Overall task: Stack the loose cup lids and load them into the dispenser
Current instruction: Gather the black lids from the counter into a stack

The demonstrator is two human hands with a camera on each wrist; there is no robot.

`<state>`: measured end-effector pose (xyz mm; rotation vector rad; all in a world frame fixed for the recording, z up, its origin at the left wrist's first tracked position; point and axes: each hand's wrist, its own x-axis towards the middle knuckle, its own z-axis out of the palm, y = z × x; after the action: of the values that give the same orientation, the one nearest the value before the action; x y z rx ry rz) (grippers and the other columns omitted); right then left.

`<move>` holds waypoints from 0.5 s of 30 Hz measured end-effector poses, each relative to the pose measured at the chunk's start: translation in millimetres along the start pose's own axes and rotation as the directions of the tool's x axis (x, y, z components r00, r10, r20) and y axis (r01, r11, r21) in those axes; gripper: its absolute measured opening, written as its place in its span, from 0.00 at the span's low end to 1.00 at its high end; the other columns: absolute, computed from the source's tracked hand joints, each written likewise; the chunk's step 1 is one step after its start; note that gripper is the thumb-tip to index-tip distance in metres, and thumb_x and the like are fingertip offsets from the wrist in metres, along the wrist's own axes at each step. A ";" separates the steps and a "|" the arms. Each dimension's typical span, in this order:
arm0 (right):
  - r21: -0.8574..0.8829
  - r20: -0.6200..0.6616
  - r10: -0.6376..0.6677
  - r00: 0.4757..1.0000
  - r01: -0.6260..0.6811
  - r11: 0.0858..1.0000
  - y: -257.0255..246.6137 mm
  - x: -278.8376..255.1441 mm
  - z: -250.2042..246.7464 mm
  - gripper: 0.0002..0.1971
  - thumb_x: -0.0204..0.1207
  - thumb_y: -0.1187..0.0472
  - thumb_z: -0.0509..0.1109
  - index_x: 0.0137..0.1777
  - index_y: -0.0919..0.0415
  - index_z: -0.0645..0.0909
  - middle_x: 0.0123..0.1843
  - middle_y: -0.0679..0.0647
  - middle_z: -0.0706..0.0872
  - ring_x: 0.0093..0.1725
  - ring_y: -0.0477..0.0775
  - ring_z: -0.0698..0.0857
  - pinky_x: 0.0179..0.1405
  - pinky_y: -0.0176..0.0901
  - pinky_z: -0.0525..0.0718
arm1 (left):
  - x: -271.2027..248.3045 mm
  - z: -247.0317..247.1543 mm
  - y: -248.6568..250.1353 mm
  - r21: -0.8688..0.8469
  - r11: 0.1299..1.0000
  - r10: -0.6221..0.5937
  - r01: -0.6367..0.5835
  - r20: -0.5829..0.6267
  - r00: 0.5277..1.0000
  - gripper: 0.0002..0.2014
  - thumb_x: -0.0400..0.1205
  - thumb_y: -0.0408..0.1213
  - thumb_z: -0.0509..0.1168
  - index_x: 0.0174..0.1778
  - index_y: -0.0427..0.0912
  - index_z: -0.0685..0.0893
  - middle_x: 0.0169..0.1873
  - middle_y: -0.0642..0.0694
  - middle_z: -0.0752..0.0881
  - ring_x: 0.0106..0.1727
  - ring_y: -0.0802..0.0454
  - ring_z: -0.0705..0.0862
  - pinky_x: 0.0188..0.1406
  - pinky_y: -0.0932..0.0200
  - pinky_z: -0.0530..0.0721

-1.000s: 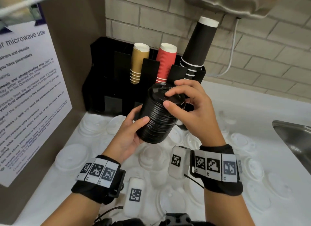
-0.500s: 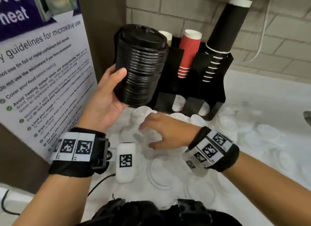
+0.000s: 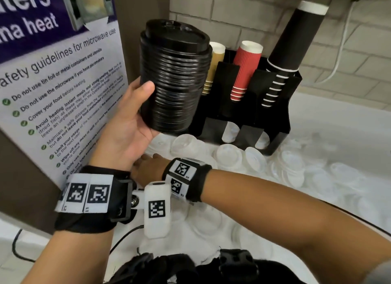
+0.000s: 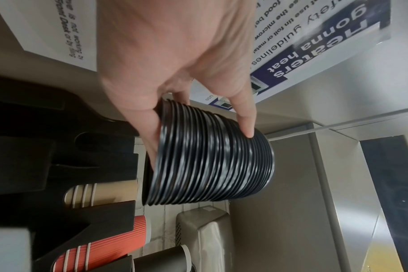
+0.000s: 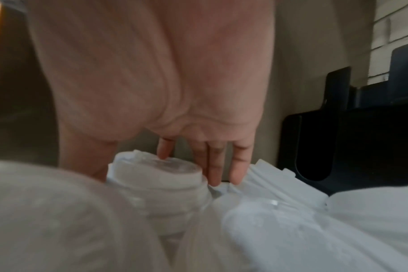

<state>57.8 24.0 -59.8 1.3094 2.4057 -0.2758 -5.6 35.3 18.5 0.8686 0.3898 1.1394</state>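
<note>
A tall stack of black lids [image 3: 173, 76] is tilted up in front of the poster, and my left hand [image 3: 135, 118] grips it around the lower part, thumb in front. In the left wrist view the black lid stack [image 4: 210, 162] sits between thumb and fingers of that left hand [image 4: 199, 136]. My right hand [image 3: 148, 167] reaches under the left wrist. In the right wrist view the right hand [image 5: 156, 165] holds a small stack of white lids [image 5: 161, 184], thumb on one side and fingers on the other. The black dispenser [image 3: 243, 106] stands behind.
The dispenser holds brown cups [image 3: 213, 68], red cups [image 3: 243, 70] and tall black cups [image 3: 289, 51]. Several white lids [image 3: 296, 163] lie spread over the white counter [image 3: 349, 125]. A poster panel [image 3: 53, 83] rises on the left, a brick wall at the back.
My right hand let go of the black stack, dropped to the white lids and slid left under my left wrist. My left hand raised the black stack up and to the left.
</note>
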 end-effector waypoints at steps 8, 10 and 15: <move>0.013 0.073 0.003 0.997 -0.004 1.000 -2.1 -0.8 -2.5 0.26 0.88 0.53 0.52 0.83 0.60 0.57 0.82 0.63 0.62 0.81 0.62 0.62 0.76 0.55 0.66 | -2.8 7.1 -2.5 -0.002 1.000 0.011 -0.011 -0.046 0.999 0.55 0.61 0.49 0.84 0.82 0.38 0.66 0.74 0.39 0.78 0.73 0.42 0.80 0.64 0.41 0.84; 0.090 0.048 -0.012 0.999 0.007 0.996 6.2 -9.4 -12.6 0.26 0.87 0.54 0.57 0.83 0.61 0.59 0.80 0.65 0.64 0.79 0.65 0.65 0.74 0.55 0.67 | -2.7 8.3 -3.2 -0.012 1.000 0.013 -0.013 -0.053 0.999 0.48 0.69 0.46 0.81 0.82 0.38 0.66 0.74 0.39 0.78 0.73 0.41 0.80 0.63 0.42 0.84; 0.249 -0.108 0.024 0.994 0.004 0.968 74.5 -64.5 -40.9 0.40 0.72 0.49 0.76 0.82 0.50 0.61 0.79 0.59 0.69 0.75 0.60 0.70 0.74 0.51 0.71 | -2.8 12.5 -3.0 -0.015 0.999 0.029 -0.030 -0.048 0.998 0.47 0.65 0.47 0.83 0.78 0.39 0.71 0.69 0.42 0.82 0.72 0.42 0.81 0.61 0.42 0.85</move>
<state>142.1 29.7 5.4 1.4791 2.5190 -0.5317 3.5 27.3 23.6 0.8373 0.4082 1.1908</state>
